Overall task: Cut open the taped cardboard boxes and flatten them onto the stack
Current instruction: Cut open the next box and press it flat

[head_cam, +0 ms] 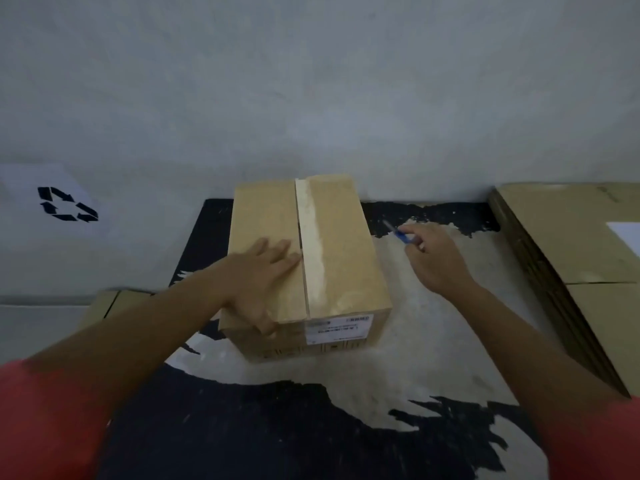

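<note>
One taped box (343, 251) lies lengthwise toward the wall (311, 98), right hand (436, 258) gripping cutter (401, 235)

Pretty dim overall, flat soft light with a grey-blue cast. Everything's kinda soft and smeary, the label (337, 329) on the box (343, 251) is unreadable. The blue cutter (399, 233) in the right hand (436, 261) is motion-blurred. Soft shadow under the left hand (256, 282). Wide-angle bends the flattened stack (571, 237) at the right edge.
</note>
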### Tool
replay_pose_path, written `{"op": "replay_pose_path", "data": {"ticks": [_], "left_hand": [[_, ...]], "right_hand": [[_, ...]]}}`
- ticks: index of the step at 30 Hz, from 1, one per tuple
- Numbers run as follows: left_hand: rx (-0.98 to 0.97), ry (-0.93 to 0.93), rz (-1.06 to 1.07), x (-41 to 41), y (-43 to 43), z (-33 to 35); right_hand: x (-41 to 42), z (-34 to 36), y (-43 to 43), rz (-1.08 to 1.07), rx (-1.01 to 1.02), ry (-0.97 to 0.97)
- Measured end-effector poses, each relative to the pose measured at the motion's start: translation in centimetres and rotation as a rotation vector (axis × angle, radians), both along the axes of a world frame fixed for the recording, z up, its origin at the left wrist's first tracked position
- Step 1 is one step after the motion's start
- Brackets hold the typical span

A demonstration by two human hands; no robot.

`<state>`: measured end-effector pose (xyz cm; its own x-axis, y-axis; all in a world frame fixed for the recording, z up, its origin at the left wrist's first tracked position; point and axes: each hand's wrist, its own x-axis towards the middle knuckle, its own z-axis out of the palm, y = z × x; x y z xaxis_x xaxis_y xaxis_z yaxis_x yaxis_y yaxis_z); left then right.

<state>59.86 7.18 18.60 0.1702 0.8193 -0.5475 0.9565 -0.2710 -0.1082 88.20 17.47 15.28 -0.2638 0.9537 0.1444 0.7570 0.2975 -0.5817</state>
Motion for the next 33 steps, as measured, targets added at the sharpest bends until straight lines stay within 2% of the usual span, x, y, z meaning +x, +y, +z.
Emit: {"op": "replay_pose_path", "data": {"ticks": [4,10,16,28,33], "left_hand": [[-0.028,0.014,-0.068,0.2,1.3,0.4],[-0.053,0.008,-0.092,0.5,1.8,1.5],[-0.041,0.009,-0.091,1.0,2.0,1.3],[-0.017,-0.010,-0.086,1.0,1.7,0.9],[-0.006,-0.011,-0.084,0.6,1.8,0.3]], "right_hand": [[-1.8,2.0,-6.0,0.186,-0.033,0.006],[-3.7,0.6,-13.8,0.367,-0.092,-0.028],[-5.9,-1.4,-17.3,0.298,-0.022,-0.040],[-8.4,-1.2,-17.2,0.215,0.034,-0.126],[-9.5,-1.5,-18.4,0.123,0.116,-0.156]]}}
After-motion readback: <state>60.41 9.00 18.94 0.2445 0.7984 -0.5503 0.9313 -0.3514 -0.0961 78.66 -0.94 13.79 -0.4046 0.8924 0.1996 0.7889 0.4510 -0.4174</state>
